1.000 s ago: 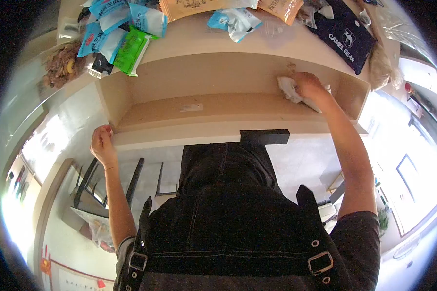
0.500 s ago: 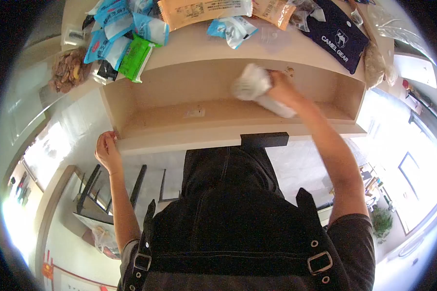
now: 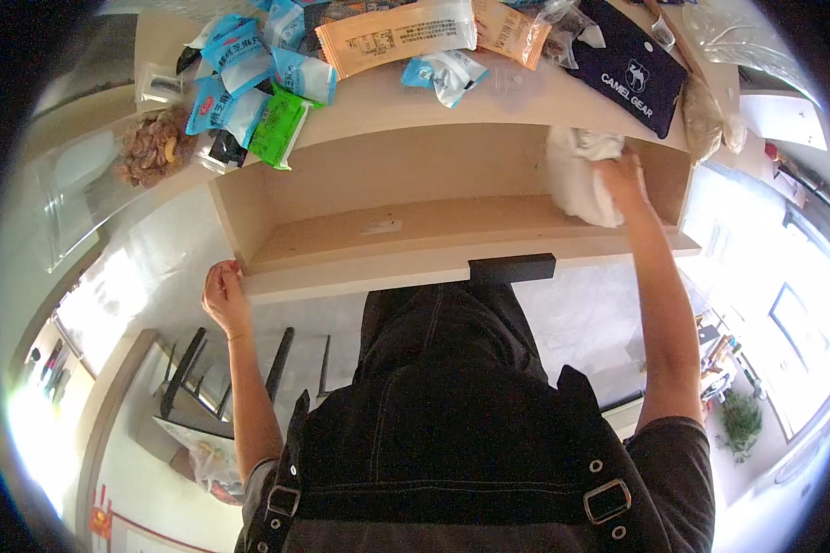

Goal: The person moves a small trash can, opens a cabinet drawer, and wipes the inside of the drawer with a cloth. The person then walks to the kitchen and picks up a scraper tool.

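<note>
An open wooden drawer (image 3: 360, 288) with a black handle (image 3: 513, 268) lies in front of my body. Toward its right end, my right hand (image 3: 623, 181) is closed on a white cloth (image 3: 581, 184), which rests against the inside of the drawer. My left hand (image 3: 223, 291) is at the drawer's front left corner, its fingers curled together against the edge. A small pale label (image 3: 382, 227) lies on the drawer floor.
Above the drawer, the tabletop (image 3: 369, 106) holds blue packets (image 3: 238, 57), a green packet (image 3: 280, 129), an orange packet (image 3: 397, 37), a dark CAMEL GEAR pouch (image 3: 629, 74) and a bag of brown pieces (image 3: 157, 147). A plant (image 3: 740, 422) stands at the lower right.
My right hand has moved the white cloth rightward, from the middle right of the drawer to its right end. My left hand stays at the left corner, while the whole view has shifted slightly.
</note>
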`<state>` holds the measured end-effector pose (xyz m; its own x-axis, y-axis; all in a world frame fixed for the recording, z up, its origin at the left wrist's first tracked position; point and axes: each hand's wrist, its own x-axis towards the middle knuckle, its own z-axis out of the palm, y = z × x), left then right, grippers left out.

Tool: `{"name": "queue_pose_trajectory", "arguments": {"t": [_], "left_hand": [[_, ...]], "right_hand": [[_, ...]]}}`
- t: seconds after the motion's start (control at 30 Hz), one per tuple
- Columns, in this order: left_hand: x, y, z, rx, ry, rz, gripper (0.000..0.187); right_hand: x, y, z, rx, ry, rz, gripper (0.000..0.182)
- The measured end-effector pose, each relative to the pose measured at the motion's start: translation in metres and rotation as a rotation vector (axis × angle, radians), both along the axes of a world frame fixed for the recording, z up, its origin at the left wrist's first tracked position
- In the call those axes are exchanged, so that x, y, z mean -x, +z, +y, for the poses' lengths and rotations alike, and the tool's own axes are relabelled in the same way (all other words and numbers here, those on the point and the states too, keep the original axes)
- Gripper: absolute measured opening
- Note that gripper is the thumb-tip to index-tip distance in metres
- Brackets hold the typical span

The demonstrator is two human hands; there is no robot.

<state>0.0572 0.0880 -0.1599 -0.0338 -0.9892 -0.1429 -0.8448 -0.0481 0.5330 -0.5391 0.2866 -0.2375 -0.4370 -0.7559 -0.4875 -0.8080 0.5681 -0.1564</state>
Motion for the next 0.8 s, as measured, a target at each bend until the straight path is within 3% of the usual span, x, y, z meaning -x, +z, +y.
{"name": "queue_pose_trajectory", "arguments": {"t": [0.03,0.1,0.17,0.27,0.4,0.47,0.53,0.57,0.67,0.7,0.8], "left_hand": [[0.002,0.001,0.000,0.001,-0.002,-0.003,0.021],[0.006,0.001,0.001,0.001,-0.001,-0.004,0.021],[0.009,0.003,0.002,0.001,0.006,-0.003,0.022],[0.010,0.004,0.002,-0.015,0.034,0.028,0.023],[0.003,-0.002,0.000,-0.050,0.069,0.018,0.024],[0.002,-0.003,0.002,-0.026,0.047,0.021,0.024],[0.006,-0.003,0.005,-0.033,0.077,0.041,0.024],[0.008,-0.002,0.005,-0.034,0.093,0.050,0.024],[0.003,-0.002,0.004,0.013,0.011,-0.017,0.023],[0.002,0.000,0.003,0.017,0.006,-0.023,0.023],[0.006,0.000,0.003,0.017,-0.028,-0.020,0.023]], "right_hand": [[0.016,0.015,0.006,-0.128,0.143,0.038,0.038],[0.037,0.035,0.004,-0.283,0.204,0.264,0.040],[0.050,0.031,0.003,-0.045,-0.178,0.375,0.037],[0.031,0.023,-0.030,0.004,-0.153,0.462,0.034],[0.014,-0.055,-0.024,0.155,-0.239,0.114,0.035],[0.003,-0.060,-0.009,0.263,-0.293,-0.124,0.035],[-0.008,-0.029,-0.001,0.306,-0.078,-0.196,0.035],[-0.012,-0.008,-0.001,0.298,0.203,-0.148,0.035],[0.000,0.019,-0.005,0.197,-0.213,-0.111,0.033],[0.016,0.009,-0.004,0.323,-0.130,0.021,0.039],[0.028,-0.006,-0.017,0.316,0.020,0.177,0.044]]}}
